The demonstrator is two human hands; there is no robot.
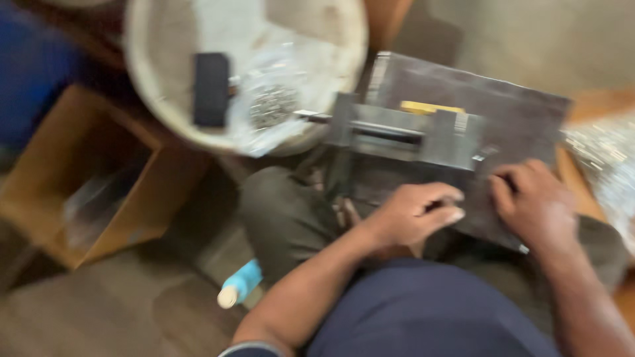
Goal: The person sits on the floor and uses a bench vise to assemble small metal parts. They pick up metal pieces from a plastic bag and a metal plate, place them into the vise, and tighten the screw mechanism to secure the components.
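A dark metal plate [522, 112] rests across my lap, with a grey metal block fixture [403, 132] and a yellow piece [430, 107] standing on it. My left hand [413, 215] lies on the plate's near edge, fingers curled and pinched around something small that the blur hides. My right hand [532, 201] rests beside it on the plate, fingers bent down onto the surface. The picture is motion-blurred.
A round white tub [159, 99] at the upper left holds a black rectangular object [211, 89] and a clear bag of small metal parts [271, 106]. An open cardboard box [99, 178] stands at left. A blue-and-white bottle [239, 284] lies on the floor. Another bag of shiny parts [605, 158] sits at right.
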